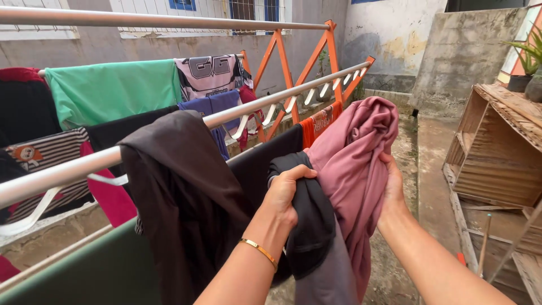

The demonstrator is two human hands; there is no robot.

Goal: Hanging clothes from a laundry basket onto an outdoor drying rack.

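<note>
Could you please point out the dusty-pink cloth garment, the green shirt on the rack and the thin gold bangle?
Dusty-pink cloth garment (355, 141), head view, upper bunched fold.
Green shirt (113, 90), head view, middle of draped front.
Thin gold bangle (258, 249), head view, band on left wrist.

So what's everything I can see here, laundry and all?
Drying rack: one, orange frame with pale rails, left and centre.
Green cloth: one, hung on a back rail.
Brown garment: one, draped over the near rail.
Striped garment: one, black and white, left.
Wooden crate: one, on its side, right.
Potted plants: two, on top of the crate.
Pink garment: one, held in both hands.
Dark garment: one, bunched, in the left hand.
Left hand: gold bracelet on its wrist.
Right hand: grips the pink garment.
</note>
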